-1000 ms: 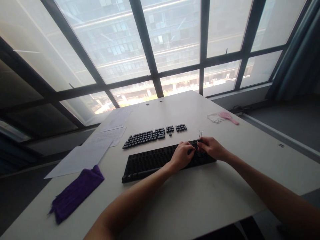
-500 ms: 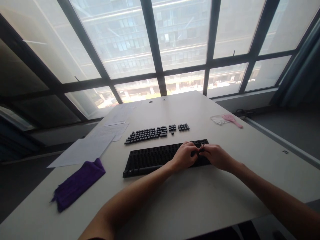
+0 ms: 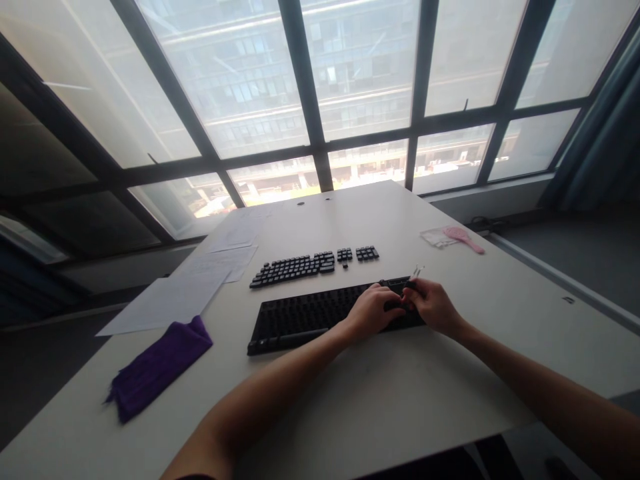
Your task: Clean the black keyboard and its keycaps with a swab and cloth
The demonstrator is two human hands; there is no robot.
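A black keyboard base lies across the middle of the white table. Both my hands rest on its right end. My right hand is closed around a small wire keycap puller whose pale tip sticks up past my fingers. My left hand is curled, its fingertips pinched close to the right hand over the keys; what it pinches is hidden. Behind the keyboard, rows of loose black keycaps are laid out in keyboard order.
A purple cloth lies at the front left, with white paper sheets behind it. A pink brush on a clear bag sits at the far right. Big windows stand beyond the table's far edge.
The puller's tip, up a second ago and lowered into the keys half a second ago, is raised above my right hand again. My hands stay at the keyboard's right end.
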